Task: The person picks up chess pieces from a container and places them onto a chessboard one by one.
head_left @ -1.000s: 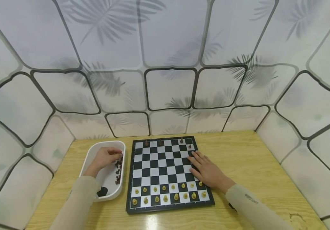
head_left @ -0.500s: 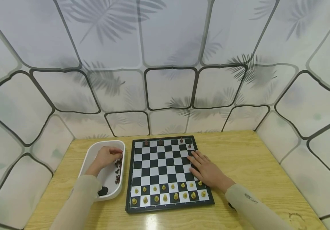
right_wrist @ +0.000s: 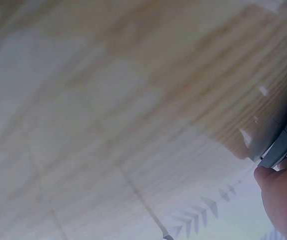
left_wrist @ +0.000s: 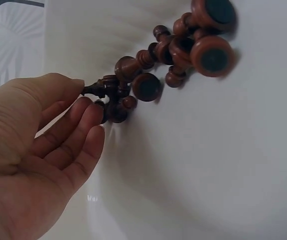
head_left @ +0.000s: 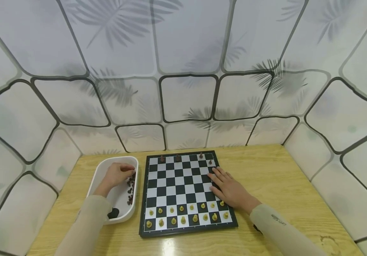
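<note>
In the head view my left hand reaches into a white plastic tub left of the chessboard. Several brown chess pieces lie heaped along the tub wall. Between thumb and fingertips that hand pinches the thin end of a dark brown chess piece, which still lies against the others. My right hand rests flat, fingers spread, over the board's right edge; only part of it shows in the right wrist view. Yellow chess pieces stand in two near rows. A few brown pieces stand at the far side.
A small black object lies at the near end of the tub. The board and tub sit on a light wooden table. Patterned walls rise behind and at both sides.
</note>
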Demonstrator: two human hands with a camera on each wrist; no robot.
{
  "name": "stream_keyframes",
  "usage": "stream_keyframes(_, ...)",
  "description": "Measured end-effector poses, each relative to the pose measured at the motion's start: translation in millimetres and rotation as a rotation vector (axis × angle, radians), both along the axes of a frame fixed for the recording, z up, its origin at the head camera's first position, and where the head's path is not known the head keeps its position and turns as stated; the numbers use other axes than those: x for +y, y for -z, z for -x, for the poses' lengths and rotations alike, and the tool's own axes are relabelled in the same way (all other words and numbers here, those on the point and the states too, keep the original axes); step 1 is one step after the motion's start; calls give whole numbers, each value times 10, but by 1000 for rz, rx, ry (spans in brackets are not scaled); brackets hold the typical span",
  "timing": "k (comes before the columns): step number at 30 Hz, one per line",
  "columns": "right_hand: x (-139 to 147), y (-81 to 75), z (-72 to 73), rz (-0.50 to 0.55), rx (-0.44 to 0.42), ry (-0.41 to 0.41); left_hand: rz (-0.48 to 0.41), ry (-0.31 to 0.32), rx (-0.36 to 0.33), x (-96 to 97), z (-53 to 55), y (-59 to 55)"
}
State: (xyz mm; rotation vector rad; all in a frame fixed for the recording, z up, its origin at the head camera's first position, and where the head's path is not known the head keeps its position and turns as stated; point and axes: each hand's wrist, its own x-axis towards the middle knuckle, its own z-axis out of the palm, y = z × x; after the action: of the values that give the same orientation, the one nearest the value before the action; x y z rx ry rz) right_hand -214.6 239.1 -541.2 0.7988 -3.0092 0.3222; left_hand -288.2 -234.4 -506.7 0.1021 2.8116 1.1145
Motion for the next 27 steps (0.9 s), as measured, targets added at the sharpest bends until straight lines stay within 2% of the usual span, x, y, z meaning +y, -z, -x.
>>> stream_keyframes(3, -5, 9, 7, -2, 1, 0, 3, -4, 13, -34, -24, -42)
stream_keyframes(7, -5, 20, 13, -8, 6, 1, -3, -11, 70, -90, -47, -131)
stream_keyframes(11, -4, 23, 11, -4, 3, 0, -53, -18, 98, -165, -74, -235)
stream_keyframes(16, -7, 24, 7, -1, 2, 3, -117, -16, 125, -235, -98, -312)
stream_keyframes(27, -12, 1, 2, 7, -2, 3, -226, -13, 159, -146, -143, -468)
